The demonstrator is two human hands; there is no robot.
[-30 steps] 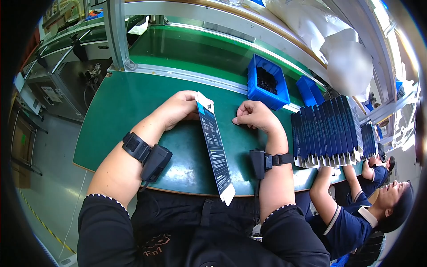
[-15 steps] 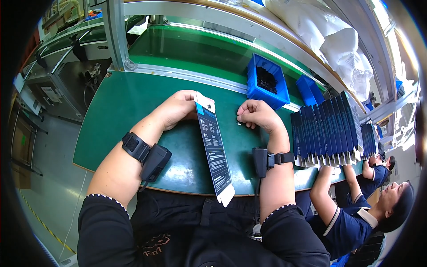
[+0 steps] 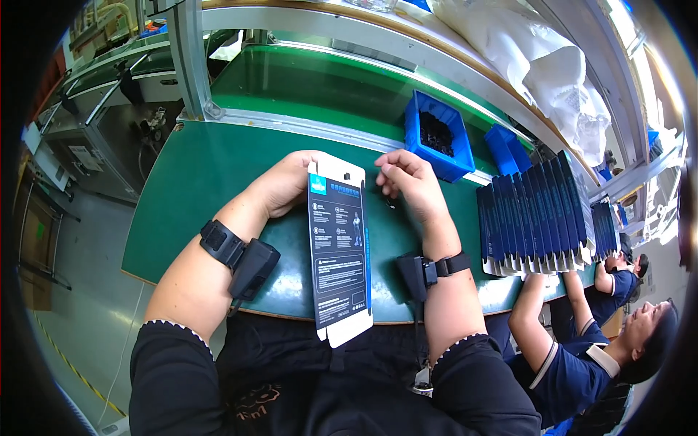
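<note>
My left hand (image 3: 291, 182) grips the upper left edge of a flat carton (image 3: 338, 254), with its fingers partly hidden behind it. The carton is dark, with a light-blue corner patch, white and blue print and white end flaps. A small black piece (image 3: 347, 176) shows on its white top part. To the right of the carton, my right hand (image 3: 411, 182) is apart from it, fingers loosely bent and spread, with nothing visible in them. Below those fingers a tiny black-and-white piece (image 3: 391, 205) lies on the green table (image 3: 218, 160).
A blue bin (image 3: 443, 163) of small black parts stands beyond my right hand, with another blue bin (image 3: 509, 152) beside it. A row of upright dark-blue cartons (image 3: 534, 218) stands at the right. Co-workers (image 3: 582, 363) sit farther right. A metal rail (image 3: 313, 127) borders the table's far side.
The carton has turned so its printed front faces me more fully. My right hand has shifted slightly up and left, and its fingers have loosened from their earlier pinch.
</note>
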